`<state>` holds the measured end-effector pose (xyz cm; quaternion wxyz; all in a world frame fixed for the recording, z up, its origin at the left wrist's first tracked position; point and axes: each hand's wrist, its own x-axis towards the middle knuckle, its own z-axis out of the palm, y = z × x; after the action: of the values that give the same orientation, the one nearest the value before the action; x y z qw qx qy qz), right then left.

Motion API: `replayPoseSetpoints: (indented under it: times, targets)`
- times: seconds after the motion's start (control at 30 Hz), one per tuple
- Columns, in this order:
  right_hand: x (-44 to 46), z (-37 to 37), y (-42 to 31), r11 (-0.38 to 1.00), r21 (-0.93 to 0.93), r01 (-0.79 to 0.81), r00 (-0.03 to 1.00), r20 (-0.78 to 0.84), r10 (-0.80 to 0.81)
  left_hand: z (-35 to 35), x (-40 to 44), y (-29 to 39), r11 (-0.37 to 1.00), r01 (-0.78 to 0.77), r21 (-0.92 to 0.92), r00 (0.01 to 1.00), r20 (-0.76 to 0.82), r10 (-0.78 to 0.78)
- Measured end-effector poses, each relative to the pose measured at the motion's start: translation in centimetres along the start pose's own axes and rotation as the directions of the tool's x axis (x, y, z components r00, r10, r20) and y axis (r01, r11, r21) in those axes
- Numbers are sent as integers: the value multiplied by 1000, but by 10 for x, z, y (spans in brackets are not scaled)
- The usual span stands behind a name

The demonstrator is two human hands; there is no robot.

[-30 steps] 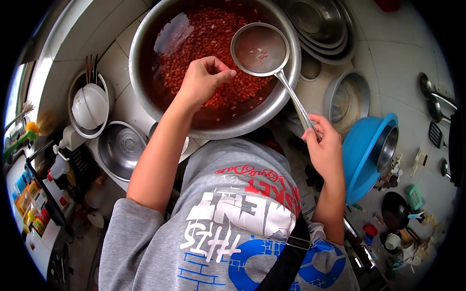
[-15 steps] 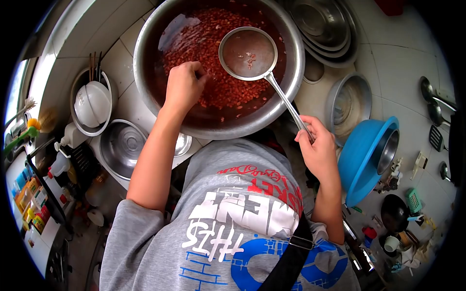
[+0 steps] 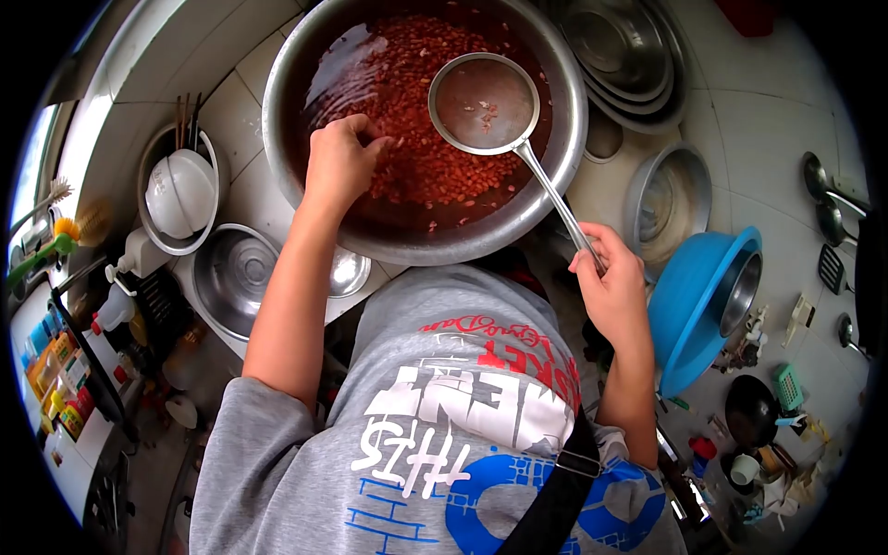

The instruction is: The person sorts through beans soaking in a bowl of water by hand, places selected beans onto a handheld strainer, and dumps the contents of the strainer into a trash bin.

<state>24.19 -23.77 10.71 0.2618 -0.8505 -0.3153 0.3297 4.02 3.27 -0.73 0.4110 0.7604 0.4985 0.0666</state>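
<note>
A large metal basin (image 3: 425,250) holds many small red kernels (image 3: 425,102), peanuts or beans, under reddish water. My left hand (image 3: 342,159) hangs over the basin's near-left part, with fingers curled; whatever they hold, if anything, is hidden. By the end of its handle, my right hand (image 3: 610,277) grips a round fine-mesh strainer (image 3: 483,102). The strainer's bowl is over the kernels on the right side of the basin, with a few pale reddish bits (image 3: 488,116) lying in it.
Stacked metal bowls (image 3: 615,46) stand beyond the basin at right, near a metal pot (image 3: 666,203) and a blue tub (image 3: 694,324). On the left are a bowl with white dishes (image 3: 180,194) and a steel bowl (image 3: 236,277). Utensils (image 3: 831,222) hang at far right.
My left hand has shifted slightly left, its fingers turning down a little. The strainer and my right hand appear slightly farther right, as the whole view has also shifted a little.
</note>
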Motion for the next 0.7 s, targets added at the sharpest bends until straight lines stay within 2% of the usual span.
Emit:
replayPoseSetpoints:
  times: [0.07,0.17,0.27,0.3,0.37,0.4,0.43,0.47,0.5,0.53,0.6,0.7]
  targets:
    - [0,1,-1,1000,0,9,1000,-7,-9,-3,2,-7,999,-48,8,999,-20,48]
    - [-1,1,-3,1000,-7,8,1000,-5,-8,-7,5,-11,965,-189,182,966,-139,216]
    - [-2,3,-6,1000,-2,-1,1000,7,1,-17,0,16,980,-191,-55,972,-150,181]
    - [-3,5,-7,1000,3,-2,1000,13,2,-15,0,20,959,-164,-232,985,-88,147]
    - [-3,8,-3,1000,-10,21,1000,22,-21,-10,3,29,831,-68,-552,993,46,112]
    - [-4,10,-2,999,-16,33,999,26,-32,-7,2,36,748,27,-663,983,152,99]
    - [-4,11,-3,999,-12,30,999,28,-29,-1,1,42,873,-119,-472,982,72,172]
    - [-4,13,-4,1000,-7,27,999,30,-26,5,-1,44,937,-250,-244,965,12,261]
    - [-5,14,-5,1000,-3,23,999,31,-23,10,3,43,868,-491,-73,871,-52,488]
    - [-5,15,-6,1000,-4,25,999,32,-25,16,2,42,906,-381,-182,919,33,393]
    - [-6,16,-7,1000,-6,22,999,27,-22,20,2,44,943,-216,-254,971,46,235]
    - [-8,16,-6,1000,15,4,1000,28,-4,25,8,39,938,-209,-276,965,94,243]
